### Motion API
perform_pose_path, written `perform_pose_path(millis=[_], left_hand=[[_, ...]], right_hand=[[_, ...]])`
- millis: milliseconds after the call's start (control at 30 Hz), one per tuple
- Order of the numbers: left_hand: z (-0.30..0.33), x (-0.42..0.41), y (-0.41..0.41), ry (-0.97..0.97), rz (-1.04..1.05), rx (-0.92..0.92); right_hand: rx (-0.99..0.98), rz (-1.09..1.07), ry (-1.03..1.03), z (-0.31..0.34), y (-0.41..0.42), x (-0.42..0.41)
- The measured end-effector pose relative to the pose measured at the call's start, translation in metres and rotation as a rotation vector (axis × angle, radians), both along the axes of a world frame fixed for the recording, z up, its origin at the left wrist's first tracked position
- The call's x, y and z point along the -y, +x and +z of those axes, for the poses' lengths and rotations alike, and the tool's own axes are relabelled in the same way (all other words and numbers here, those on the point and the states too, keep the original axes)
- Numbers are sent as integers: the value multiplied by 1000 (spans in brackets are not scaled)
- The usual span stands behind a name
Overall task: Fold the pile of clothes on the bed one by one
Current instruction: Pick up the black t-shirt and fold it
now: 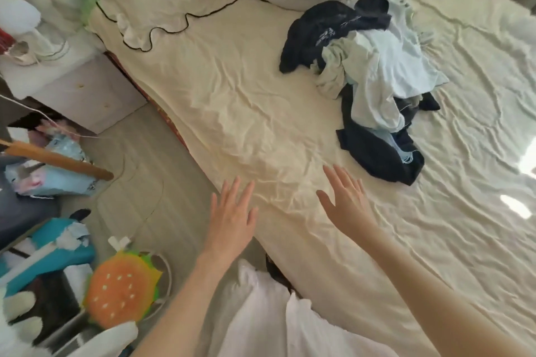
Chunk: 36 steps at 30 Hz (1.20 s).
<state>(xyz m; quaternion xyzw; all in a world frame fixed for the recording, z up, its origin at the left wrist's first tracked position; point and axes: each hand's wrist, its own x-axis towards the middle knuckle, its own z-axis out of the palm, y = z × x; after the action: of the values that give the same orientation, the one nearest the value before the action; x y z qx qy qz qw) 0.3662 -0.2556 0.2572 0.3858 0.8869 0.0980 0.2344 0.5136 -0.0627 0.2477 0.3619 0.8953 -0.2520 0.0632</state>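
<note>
Seemingly lengthwise, clothes pile runs from pillows toward open hands.

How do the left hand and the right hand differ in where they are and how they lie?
The left hand is at the near edge of the bed, partly over the floor; the right hand is fully over the sheet. The right hand is nearer the pile of clothes than the left hand. The left hand shows its back; the right hand is turned more on its side. Both are open and hold nothing.
</note>
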Motion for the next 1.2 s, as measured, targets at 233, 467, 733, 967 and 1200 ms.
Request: perform_pose_path(millis=[233,467,733,967,1200], left_hand=[[-55,-49,-108,-237,-182,173],[-112,-127,-249,-262,-344,41],[-220,-235,-330,-227,-427,-100],[-322,-232,-362,-243,-380,-129],[-330,-234,-359,-15,-413,-271]], right_hand=[[155,-93,-32,-35,-98,-40],[190,-298,-20,-71,-197,-100],[148,-360,-53,-157,-276,-186],[-190,-659,-179,-242,-393,-254],[-74,-383,261,-278,-440,-294]])
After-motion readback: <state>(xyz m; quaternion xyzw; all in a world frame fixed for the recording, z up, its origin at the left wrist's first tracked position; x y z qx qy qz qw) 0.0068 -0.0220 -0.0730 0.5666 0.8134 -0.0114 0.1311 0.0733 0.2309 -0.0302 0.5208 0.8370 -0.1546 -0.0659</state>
